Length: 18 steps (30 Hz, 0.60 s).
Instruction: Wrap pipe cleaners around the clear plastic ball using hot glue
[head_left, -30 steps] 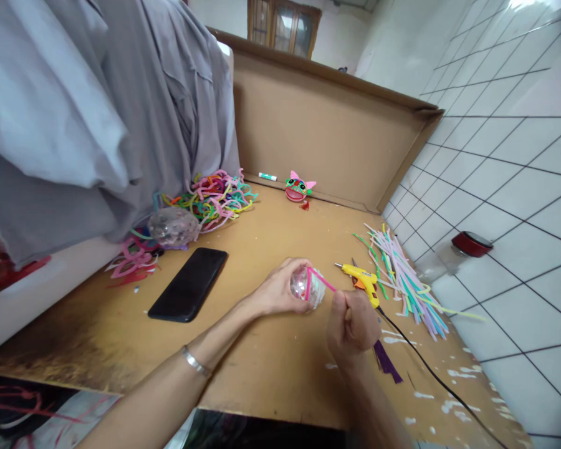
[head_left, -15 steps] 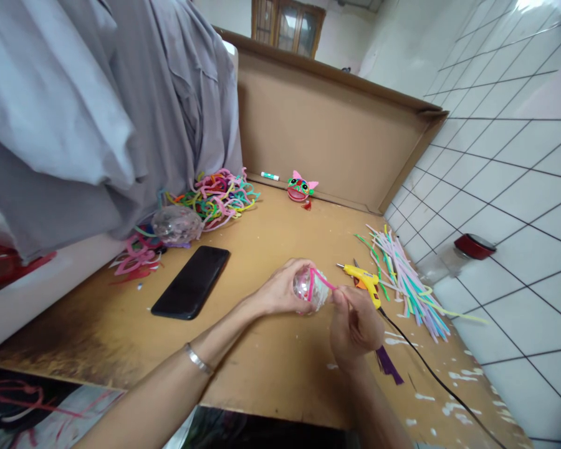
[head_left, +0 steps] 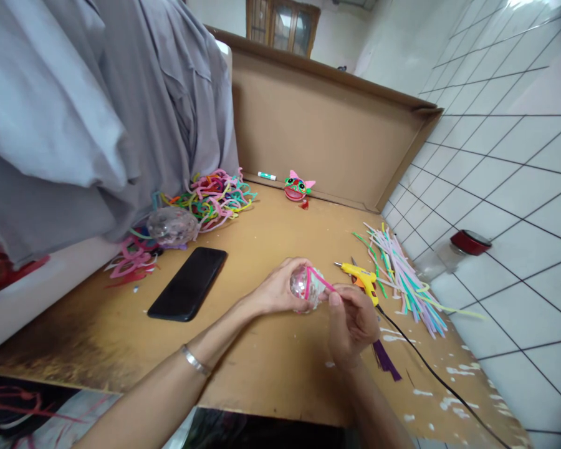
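Note:
My left hand point(head_left: 280, 288) is closed around a clear round plastic ball point(head_left: 299, 285), thumb at its near side and fingers over the far side. A pink pipe cleaner point(head_left: 321, 278) runs down across the ball, bends at the top and stretches right. Its free end is pinched between the thumb and fingers of my right hand point(head_left: 353, 321), close to the ball's right side. Whitish material shows on that side of the ball. Just beyond my right hand lies a yellow glue gun point(head_left: 361, 277), and a purple tassel point(head_left: 386, 360) lies beside the wrist.
A black phone point(head_left: 187, 284) lies at left, below a clear plastic piece point(head_left: 172, 226) and a tangle of coloured pipe cleaners point(head_left: 224, 196). Straight pipe cleaners point(head_left: 409, 274) lie at right near a red-lidded jar point(head_left: 470, 243). A small pink-eared figure point(head_left: 297, 186) and a marker point(head_left: 266, 176) sit at the back.
My right hand has come slightly nearer the ball, its fingers now almost touching the side. Both hands keep their hold. The whole view has shifted a little.

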{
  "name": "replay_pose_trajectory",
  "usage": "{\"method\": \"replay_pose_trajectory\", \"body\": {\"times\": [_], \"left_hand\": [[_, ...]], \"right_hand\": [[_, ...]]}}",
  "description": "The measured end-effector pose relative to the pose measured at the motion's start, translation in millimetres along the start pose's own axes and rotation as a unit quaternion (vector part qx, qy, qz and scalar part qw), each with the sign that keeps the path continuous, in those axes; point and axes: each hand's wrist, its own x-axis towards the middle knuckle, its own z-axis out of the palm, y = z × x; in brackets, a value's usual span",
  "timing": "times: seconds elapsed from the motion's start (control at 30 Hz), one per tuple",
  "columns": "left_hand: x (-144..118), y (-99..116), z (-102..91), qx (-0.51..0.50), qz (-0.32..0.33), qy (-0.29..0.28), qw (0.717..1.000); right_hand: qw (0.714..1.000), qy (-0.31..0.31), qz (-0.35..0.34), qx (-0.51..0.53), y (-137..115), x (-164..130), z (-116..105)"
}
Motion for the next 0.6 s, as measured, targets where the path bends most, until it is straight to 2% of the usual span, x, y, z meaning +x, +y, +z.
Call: {"method": "replay_pose_trajectory", "body": {"times": [0.2,0.4,0.47,0.6], "left_hand": [[0.3,-3.6,1.4,0.007,0.003,0.001,1.000],[-0.2,-5.5,2.5,0.006,0.006,-0.001,1.000],[-0.6,-4.1,2.2,-0.002,0.003,-0.003,1.000],[-0.9,-1.8,1.1,-0.034,-0.012,-0.003,0.999]], "right_hand": [[1.000,0.010,0.013,-0.005,-0.1,-2.8,-0.4],[0.999,0.022,-0.016,-0.021,5.2,-4.2,0.3],[0.999,0.009,-0.032,-0.029,5.5,-3.9,-0.6],[0.996,-0.056,-0.038,-0.061,5.2,-4.8,-4.7]]}}
